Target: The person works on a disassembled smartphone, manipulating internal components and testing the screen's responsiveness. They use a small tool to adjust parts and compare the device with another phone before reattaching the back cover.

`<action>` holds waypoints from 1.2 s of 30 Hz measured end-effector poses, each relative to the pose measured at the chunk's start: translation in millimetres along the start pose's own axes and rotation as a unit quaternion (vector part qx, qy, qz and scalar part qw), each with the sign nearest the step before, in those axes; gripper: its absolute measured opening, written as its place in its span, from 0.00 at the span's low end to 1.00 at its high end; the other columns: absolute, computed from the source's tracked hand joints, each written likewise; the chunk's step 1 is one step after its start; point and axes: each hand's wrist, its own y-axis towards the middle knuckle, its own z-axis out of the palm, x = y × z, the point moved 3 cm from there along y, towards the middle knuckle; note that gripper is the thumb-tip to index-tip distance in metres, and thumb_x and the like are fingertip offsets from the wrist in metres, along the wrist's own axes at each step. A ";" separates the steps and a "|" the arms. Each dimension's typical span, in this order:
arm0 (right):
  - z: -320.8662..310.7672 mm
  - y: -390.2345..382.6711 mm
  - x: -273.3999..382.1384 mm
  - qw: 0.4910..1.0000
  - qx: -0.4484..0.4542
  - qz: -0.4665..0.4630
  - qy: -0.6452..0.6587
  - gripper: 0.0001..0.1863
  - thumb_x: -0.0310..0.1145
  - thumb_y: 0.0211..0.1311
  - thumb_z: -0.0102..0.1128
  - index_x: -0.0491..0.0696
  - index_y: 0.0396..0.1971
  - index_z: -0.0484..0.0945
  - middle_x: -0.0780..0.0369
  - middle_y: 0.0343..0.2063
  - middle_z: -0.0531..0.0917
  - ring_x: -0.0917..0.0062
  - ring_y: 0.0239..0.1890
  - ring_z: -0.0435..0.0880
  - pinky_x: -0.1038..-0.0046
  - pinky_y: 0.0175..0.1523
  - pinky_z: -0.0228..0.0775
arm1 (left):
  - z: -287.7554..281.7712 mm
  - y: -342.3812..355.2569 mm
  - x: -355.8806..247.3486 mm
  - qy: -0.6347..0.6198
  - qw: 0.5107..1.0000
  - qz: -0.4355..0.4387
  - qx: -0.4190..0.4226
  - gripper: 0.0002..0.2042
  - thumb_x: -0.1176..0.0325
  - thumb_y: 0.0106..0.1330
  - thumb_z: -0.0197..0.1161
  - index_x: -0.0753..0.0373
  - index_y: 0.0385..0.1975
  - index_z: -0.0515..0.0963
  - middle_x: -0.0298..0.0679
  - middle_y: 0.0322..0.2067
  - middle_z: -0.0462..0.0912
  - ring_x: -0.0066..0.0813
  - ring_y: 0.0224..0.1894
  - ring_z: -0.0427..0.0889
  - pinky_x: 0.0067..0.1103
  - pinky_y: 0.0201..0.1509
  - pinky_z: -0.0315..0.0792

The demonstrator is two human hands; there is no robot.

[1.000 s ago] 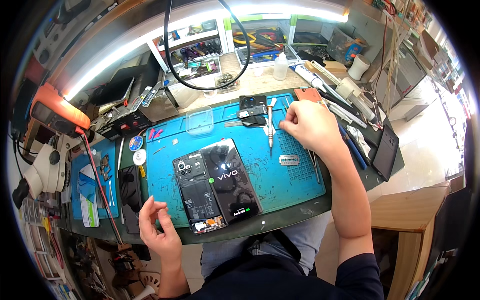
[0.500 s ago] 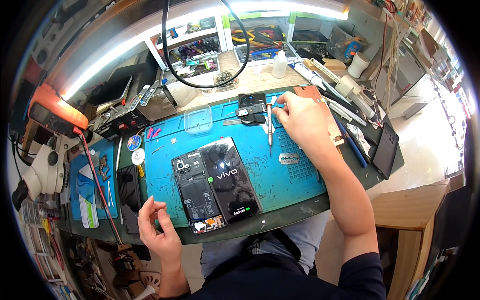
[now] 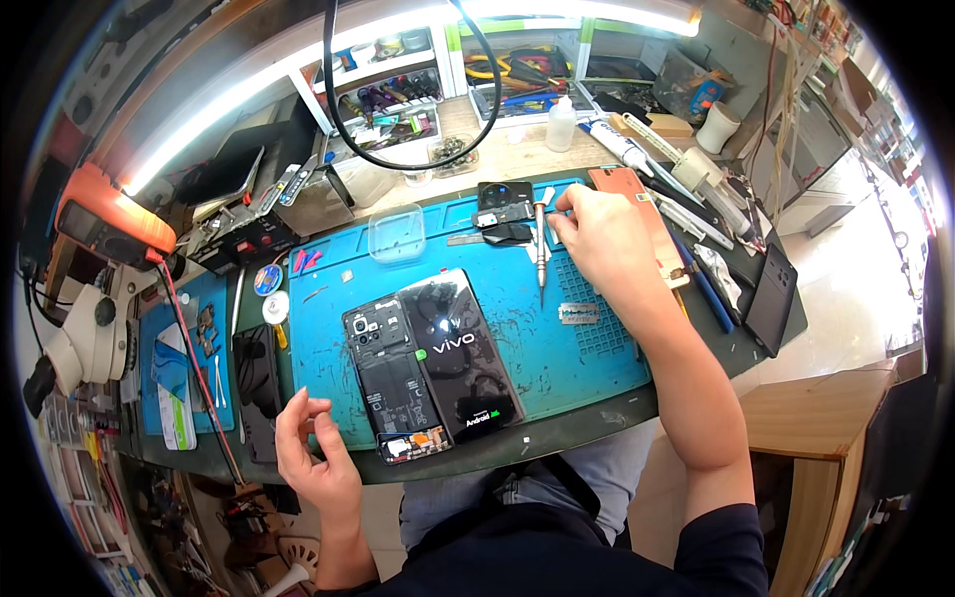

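A black phone with its inside laid bare (image 3: pixel 398 383) lies on the blue work mat (image 3: pixel 328 383), its battery, cameras and lower board showing. Against its right side rests a glossy black back cover (image 3: pixel 473 373). My left hand (image 3: pixel 320 458) hovers at the bench's front edge, left of the phone, fingers loosely bent and apart with nothing in them. Reaching to the far right of the mat, my right hand (image 3: pixel 607 234) has its fingers curled down beside a thin screwdriver (image 3: pixel 541 249). Its fingertips are partly hidden, and anything between them does not show. Small black phone parts (image 3: pixel 504 204) lie left of the screwdriver.
A razor blade (image 3: pixel 579 314) lies near my right forearm. At the mat's back stands a clear plastic box (image 3: pixel 396 239). A copper-coloured phone panel (image 3: pixel 642 214), pens and a dark phone case (image 3: pixel 770 298) fill the right. An orange multimeter (image 3: pixel 119 224) stands left.
The view has shifted very slightly. My right fingertips sit a touch farther from the screwdriver; my left hand and the phone stay in place.
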 end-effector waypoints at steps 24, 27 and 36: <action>-9.9 -35.8 73.4 0.966 0.010 -0.217 0.137 0.14 0.42 0.71 0.65 0.50 0.26 0.81 0.59 0.18 0.84 0.62 0.23 0.87 0.60 0.29 0.77 | -7.9 -9.9 0.6 -0.037 0.999 0.000 -0.025 0.18 0.63 0.87 0.48 0.68 0.49 0.84 0.27 0.13 0.66 0.11 0.15 0.63 0.15 0.20 0.54; -7.2 -40.3 75.9 0.945 -0.015 -0.268 0.186 0.14 0.42 0.70 0.65 0.50 0.27 0.82 0.61 0.20 0.84 0.64 0.25 0.88 0.62 0.31 0.78 | -10.5 -5.6 2.6 -0.072 0.996 0.044 -0.005 0.24 0.56 0.88 0.43 0.67 0.47 0.85 0.27 0.12 0.64 0.11 0.14 0.61 0.17 0.20 0.51; -5.5 -38.5 74.7 0.931 -0.041 -0.302 0.199 0.14 0.43 0.70 0.66 0.49 0.28 0.83 0.63 0.25 0.84 0.64 0.29 0.87 0.63 0.33 0.78 | -9.7 -4.0 -0.8 -0.017 0.996 0.090 -0.009 0.30 0.44 0.85 0.46 0.66 0.42 0.85 0.30 0.13 0.67 0.18 0.16 0.64 0.20 0.22 0.54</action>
